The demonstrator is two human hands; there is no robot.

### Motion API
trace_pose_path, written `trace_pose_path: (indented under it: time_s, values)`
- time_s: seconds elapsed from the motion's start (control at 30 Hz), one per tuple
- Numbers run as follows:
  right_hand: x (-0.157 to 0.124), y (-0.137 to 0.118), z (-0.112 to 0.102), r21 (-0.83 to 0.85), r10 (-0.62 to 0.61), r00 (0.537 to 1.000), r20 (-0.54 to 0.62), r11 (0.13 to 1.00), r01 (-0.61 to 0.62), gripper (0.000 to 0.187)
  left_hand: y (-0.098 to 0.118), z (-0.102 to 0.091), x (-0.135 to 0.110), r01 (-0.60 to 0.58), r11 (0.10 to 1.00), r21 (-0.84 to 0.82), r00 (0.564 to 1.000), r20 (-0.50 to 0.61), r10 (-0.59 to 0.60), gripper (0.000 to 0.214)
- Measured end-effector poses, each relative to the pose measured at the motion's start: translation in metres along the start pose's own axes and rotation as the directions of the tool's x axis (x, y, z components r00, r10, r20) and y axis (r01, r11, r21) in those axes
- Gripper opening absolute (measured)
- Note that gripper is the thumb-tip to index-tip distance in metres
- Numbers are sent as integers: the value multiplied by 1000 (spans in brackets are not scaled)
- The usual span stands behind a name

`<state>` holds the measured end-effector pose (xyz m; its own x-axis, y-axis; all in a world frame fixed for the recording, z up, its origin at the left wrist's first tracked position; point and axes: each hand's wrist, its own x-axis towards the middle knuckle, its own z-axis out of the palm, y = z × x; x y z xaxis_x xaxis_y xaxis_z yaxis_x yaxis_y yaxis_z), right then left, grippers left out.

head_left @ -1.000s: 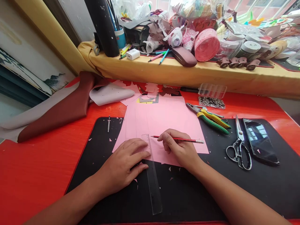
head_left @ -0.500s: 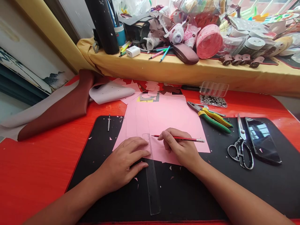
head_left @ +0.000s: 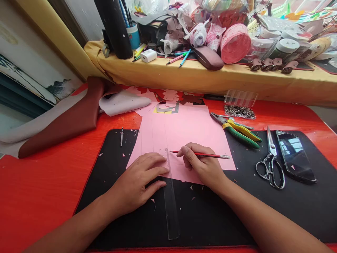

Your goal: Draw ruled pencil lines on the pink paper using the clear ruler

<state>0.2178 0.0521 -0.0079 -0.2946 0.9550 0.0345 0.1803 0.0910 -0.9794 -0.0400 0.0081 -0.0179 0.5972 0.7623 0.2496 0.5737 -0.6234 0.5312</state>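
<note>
- One ruler [head_left: 170, 203] lies partly on pink paper [head_left: 186, 130], partly on the black mat [head_left: 210, 225].
- Left hand [head_left: 139, 181], loosely spread, rests on the ruler.
- Right hand [head_left: 201, 163] pinches a pencil [head_left: 214, 156], tip just beside the ruler.

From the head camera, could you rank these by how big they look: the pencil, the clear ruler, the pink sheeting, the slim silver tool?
Largest to smallest:
1. pink sheeting
2. clear ruler, partly covered
3. red-and-black pencil, longer than the tool
4. slim silver tool
</note>
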Motion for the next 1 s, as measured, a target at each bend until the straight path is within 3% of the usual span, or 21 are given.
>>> trace_pose_path:
  time_s: [1.0]
  values:
    - [0,0,0,-24,-28,1000,9,999,28,45,-1,2,-1,5,1000,-6,1000,3,-5,23]
